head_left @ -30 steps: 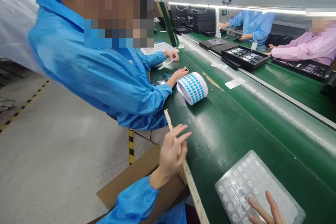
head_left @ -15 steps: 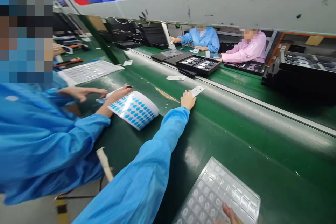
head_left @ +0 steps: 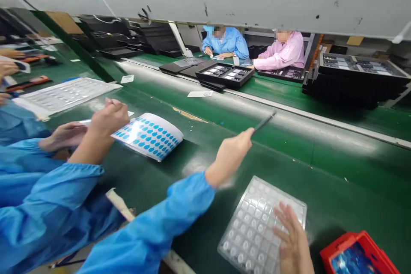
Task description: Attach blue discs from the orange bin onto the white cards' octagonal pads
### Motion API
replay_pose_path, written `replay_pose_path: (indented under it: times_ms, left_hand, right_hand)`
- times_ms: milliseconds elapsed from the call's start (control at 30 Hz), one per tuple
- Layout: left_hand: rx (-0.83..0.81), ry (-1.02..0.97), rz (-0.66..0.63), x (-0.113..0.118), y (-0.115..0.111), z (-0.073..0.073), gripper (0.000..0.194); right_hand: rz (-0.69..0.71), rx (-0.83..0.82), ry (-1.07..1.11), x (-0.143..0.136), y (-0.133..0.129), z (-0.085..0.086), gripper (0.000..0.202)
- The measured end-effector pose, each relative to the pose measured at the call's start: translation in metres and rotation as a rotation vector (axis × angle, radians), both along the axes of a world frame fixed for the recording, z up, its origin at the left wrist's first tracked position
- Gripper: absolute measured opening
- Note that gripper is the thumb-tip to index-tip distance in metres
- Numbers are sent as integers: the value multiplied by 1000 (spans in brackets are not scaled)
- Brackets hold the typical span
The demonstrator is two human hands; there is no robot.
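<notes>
A thin dark tool (head_left: 265, 121) sits pinched in the left hand (head_left: 229, 156); right hand (head_left: 293, 242) flat on clear tray (head_left: 253, 227).

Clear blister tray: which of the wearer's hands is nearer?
Right. The right hand rests flat on the clear blister tray; the left hand is raised beyond its far edge, holding a thin dark tool.

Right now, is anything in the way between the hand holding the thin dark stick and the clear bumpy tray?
Nothing visible. The left hand holds the thin dark tool just above and left of the clear tray; only bare green belt lies between. The right hand rests on the tray.
</notes>
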State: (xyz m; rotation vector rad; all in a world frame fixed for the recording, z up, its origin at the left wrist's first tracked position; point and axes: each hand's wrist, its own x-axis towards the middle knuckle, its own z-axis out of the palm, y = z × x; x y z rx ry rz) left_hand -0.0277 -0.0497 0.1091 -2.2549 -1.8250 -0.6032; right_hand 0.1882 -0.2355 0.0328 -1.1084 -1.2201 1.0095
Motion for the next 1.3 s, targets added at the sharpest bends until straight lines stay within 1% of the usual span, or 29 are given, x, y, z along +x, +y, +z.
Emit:
replay_pose_path:
  times_ms: [67,100,133,167,200,233,267,300,333,367,400,467,500,533,567,600,667,700,733,767,833,900,1000,1133,1300]
  left_hand:
    - [51,-11,-216,32,-68,-9,38]
    - [138,-35,-384,45,-99,-13,39]
    - [195,-64,-496,55,-126,-15,37]
    - [235,-98,-577,63,-148,-17,34]
    - [247,-160,-636,68,-165,-18,32]
    - [219,-253,-653,70,-176,-18,31]
    - [175,-382,-630,71,-183,-18,31]
    - [127,-540,-567,71,-187,-18,31]
    - [78,-718,-476,70,-189,-17,32]
    - [19,-890,-376,69,-189,-16,34]
    - [-58,-1042,-289,69,-188,-14,36]
    - [-309,-1248,-195,71,-187,-9,36]
    - [-451,-1303,-173,73,-186,-6,34]
    - [-560,-1334,-144,75,-186,-4,32]
    - [-616,-1347,-102,76,-187,-3,32]
    - [-626,-1352,-54,77,-187,-2,33]
    - [-598,-1334,4,78,-189,-1,33]
    - [-598,-1312,3,78,-190,-2,32]
    - [-609,-1284,-16,78,-191,-2,31]
    - [-625,-1252,-44,77,-192,-2,30]
    - [-633,-1186,-92,77,-194,-2,28]
    - [-621,-1136,-119,77,-196,-2,28]
    - [-607,-1096,-156,77,-199,-1,23]
    - [-606,-1072,-223,76,-200,1,20]
    - [-562,-1060,-256,76,-202,7,16]
  right_hand:
    - [-56,-25,107,-7,1,10,64]
    - [-59,-50,152,-8,0,14,66]
    - [-61,-87,186,-7,-1,16,66]
    - [-70,-131,205,-4,-3,17,63]
    - [-96,-179,208,0,-7,17,56]
    - [-130,-228,195,5,-11,16,48]
    - [-158,-269,170,10,-16,16,42]
    - [-171,-300,141,15,-21,16,39]
    - [-151,-318,115,19,-26,17,38]
    - [-94,-327,93,21,-31,20,39]
    - [-7,-332,73,23,-34,24,40]
    - [191,-337,24,25,-38,34,40]
    - [266,-340,-19,26,-39,39,40]
    - [303,-329,-84,27,-40,44,40]
    - [291,-299,-170,28,-39,49,39]
    - [231,-242,-269,30,-38,52,36]
    - [23,-47,-457,34,-33,58,24]
    - [-71,70,-526,35,-31,61,15]
    - [-136,179,-578,36,-28,64,4]
    - [-161,272,-621,37,-24,67,6]
    - [-139,396,-711,39,-18,72,16]
    - [-114,446,-796,39,-14,77,16]
    - [-101,468,-859,41,-10,83,12]
    - [-37,487,-873,44,-7,86,14]
    - [14,519,-911,49,-5,83,14]
